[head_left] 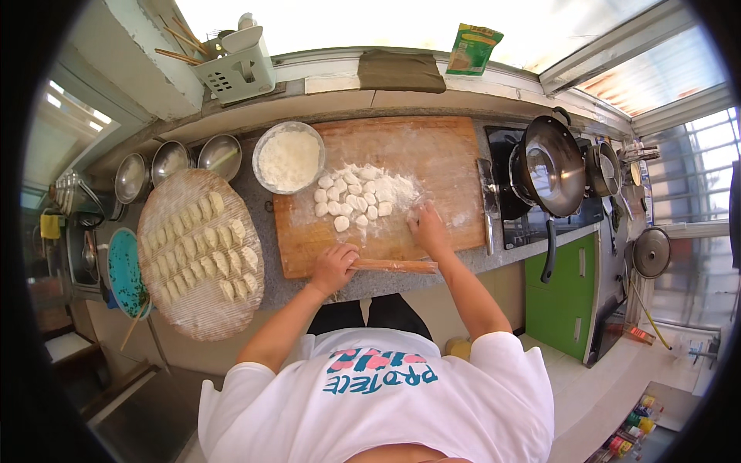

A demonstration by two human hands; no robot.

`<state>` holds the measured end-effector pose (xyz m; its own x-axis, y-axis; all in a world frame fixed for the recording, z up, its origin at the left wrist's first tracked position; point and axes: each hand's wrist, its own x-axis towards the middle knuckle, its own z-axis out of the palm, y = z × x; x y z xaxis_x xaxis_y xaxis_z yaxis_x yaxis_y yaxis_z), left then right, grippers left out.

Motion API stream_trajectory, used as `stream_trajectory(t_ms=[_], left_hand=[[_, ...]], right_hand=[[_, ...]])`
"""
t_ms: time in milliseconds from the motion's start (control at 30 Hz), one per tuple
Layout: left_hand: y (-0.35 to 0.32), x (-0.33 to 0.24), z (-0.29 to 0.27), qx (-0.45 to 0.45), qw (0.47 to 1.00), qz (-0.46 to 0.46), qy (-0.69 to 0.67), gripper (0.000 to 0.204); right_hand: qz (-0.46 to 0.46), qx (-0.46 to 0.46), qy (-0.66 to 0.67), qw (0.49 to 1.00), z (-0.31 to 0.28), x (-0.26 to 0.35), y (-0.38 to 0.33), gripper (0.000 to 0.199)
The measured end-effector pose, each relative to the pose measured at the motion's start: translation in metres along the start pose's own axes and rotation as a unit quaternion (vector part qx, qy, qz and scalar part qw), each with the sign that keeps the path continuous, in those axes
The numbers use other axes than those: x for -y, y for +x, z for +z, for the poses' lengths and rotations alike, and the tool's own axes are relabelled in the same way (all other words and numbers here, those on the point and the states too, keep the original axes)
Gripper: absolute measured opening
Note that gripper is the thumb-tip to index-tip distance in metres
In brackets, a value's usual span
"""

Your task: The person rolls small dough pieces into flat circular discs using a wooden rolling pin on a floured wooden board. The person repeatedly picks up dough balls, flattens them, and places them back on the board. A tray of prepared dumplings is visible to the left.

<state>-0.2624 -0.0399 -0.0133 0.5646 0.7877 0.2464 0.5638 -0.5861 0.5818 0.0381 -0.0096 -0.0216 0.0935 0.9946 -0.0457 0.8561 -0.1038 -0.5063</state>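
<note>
We stand at a grey stone counter (255, 185) under a bright window, looking down on a large flour-dusted wooden cutting board (432, 154). Our left hand (333, 266) is curled over the left end of a slim wooden rolling pin (394, 265) that lies along the board's near edge — the fingers are closed around it. Our right hand (427, 228) rests on the floured board just beyond the pin, fingers bent downward; whether they pinch any dough we cannot tell. A cluster of small white dough pieces (351, 197) sits mid-board, just left of that hand.

Behind the board stands a round metal bowl of white flour (289, 157). To the left, a round woven tray (202, 305) carries rows of folded dumplings (202, 247), with a teal plate (123, 270) beside it and three steel bowls (170, 160) beyond. On the right, a knife (486, 202) lies by the board's edge, and a dark wok (552, 166) sits on the black hob — green cabinet fronts (557, 297) below.
</note>
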Motion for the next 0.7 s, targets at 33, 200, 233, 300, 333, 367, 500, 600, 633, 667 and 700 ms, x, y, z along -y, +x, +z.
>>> stream_trajectory(t_ms=[33,200,233,300,333,367,500,600,633,667,700], left_hand=[[0.001,0.0,0.002,0.001,1.0,0.007,-0.009,0.024],[0.005,0.0,-0.001,0.007,1.0,0.009,-0.023,0.025],[0.004,-0.001,-0.001,0.005,1.0,-0.003,-0.031,0.026],[0.0,0.0,-0.005,0.003,0.999,-0.026,-0.031,0.028],[-0.003,0.001,-0.009,0.004,0.999,-0.036,-0.024,0.028],[-0.004,0.003,-0.012,0.005,0.999,-0.046,-0.018,0.029],[-0.022,0.003,-0.013,-0.016,0.996,-0.083,0.002,0.028],[-0.025,-0.007,-0.007,-0.032,0.994,-0.101,0.016,0.027],[-0.024,-0.012,-0.005,-0.034,0.993,-0.111,0.014,0.026],[-0.024,-0.017,-0.002,-0.036,0.992,-0.121,0.011,0.026],[-0.025,-0.024,-0.001,-0.036,0.991,-0.126,0.015,0.026]], right_hand=[[0.005,0.022,-0.007,1.0,0.002,-0.001,-0.01,0.036],[-0.004,0.005,-0.078,0.997,0.002,0.013,-0.01,0.065],[-0.035,-0.016,-0.075,0.996,0.011,0.012,-0.001,0.071],[-0.104,-0.055,-0.067,0.991,0.03,0.017,0.023,0.083],[-0.085,-0.044,-0.082,0.992,0.035,0.02,0.024,0.085],[-0.066,-0.033,-0.097,0.993,0.039,0.022,0.022,0.086],[-0.042,0.018,-0.122,0.992,0.027,0.043,0.018,0.088],[-0.055,0.016,-0.127,0.99,0.021,0.045,0.022,0.086],[-0.056,0.016,-0.121,0.991,0.022,0.038,0.022,0.084],[-0.057,0.016,-0.114,0.992,0.025,0.03,0.026,0.083],[-0.057,0.017,-0.105,0.993,0.03,0.023,0.028,0.082]])
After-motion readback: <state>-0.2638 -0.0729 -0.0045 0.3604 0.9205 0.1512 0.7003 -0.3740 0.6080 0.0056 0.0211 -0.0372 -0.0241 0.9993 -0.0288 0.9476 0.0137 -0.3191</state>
